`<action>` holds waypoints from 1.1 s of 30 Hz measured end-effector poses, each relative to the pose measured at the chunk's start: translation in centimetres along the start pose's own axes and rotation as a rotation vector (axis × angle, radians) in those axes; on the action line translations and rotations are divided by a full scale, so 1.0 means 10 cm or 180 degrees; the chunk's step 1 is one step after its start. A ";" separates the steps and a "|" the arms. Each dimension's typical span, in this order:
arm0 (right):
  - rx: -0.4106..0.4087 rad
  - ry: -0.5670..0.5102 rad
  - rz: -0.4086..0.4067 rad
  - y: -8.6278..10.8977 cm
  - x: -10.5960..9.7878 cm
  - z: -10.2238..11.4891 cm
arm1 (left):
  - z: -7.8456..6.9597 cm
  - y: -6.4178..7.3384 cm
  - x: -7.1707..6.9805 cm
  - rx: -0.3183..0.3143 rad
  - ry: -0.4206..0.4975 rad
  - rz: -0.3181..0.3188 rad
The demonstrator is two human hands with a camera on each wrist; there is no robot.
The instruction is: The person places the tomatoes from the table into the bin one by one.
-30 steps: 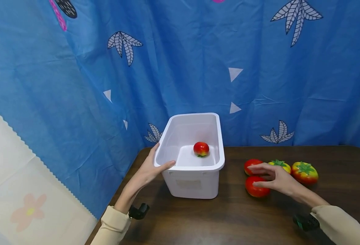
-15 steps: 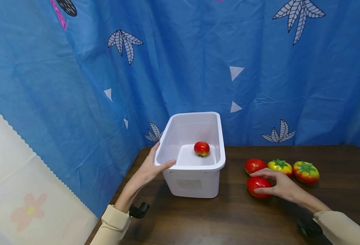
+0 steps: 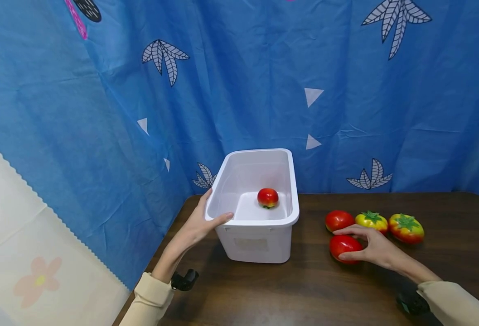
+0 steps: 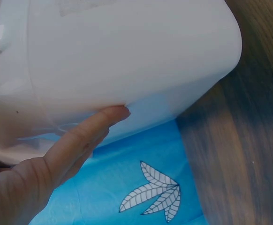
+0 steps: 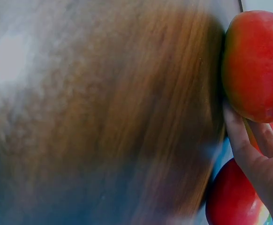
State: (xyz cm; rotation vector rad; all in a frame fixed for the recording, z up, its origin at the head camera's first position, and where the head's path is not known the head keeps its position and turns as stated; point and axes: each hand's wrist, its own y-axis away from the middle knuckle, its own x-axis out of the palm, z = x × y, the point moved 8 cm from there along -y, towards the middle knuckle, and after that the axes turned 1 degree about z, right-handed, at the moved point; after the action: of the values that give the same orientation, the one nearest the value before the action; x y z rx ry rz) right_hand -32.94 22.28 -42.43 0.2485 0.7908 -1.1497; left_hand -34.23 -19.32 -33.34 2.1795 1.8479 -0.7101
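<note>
My left hand (image 3: 198,224) holds the near left corner of a white plastic bin (image 3: 253,244), thumb over the rim and fingers along the outer wall. The left wrist view shows the fingers (image 4: 80,138) against the bin's side. One red tomato (image 3: 267,197) lies inside on the bin's floor. On the table to the right, my right hand (image 3: 375,246) grips a red tomato (image 3: 343,248) between thumb and fingers. In the right wrist view, this tomato (image 5: 256,68) sits between the fingertips, and another red tomato (image 5: 234,197) shows below the hand.
Behind the right hand, a red tomato (image 3: 339,220), a yellow tomato (image 3: 371,221) and a red-yellow tomato (image 3: 406,228) rest on the dark wooden table (image 3: 304,290). A blue patterned curtain (image 3: 255,90) hangs along the table's back and left sides.
My right hand has come down from over the two red tomatoes and closed its thumb and fingers around the nearer one, which shifted slightly right. The left hand and bin stay in place.
</note>
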 end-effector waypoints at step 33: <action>0.0008 -0.0350 -0.0380 -0.06 -0.29 0.51 | 0.00 0.01 0.00 0.0006 0.0085 0.0027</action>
State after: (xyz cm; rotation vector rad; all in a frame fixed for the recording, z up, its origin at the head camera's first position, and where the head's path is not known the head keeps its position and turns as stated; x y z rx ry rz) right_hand -31.81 21.32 -36.75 0.1403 0.7146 -1.2657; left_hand -34.17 -19.36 -33.31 2.2074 1.8505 -0.6846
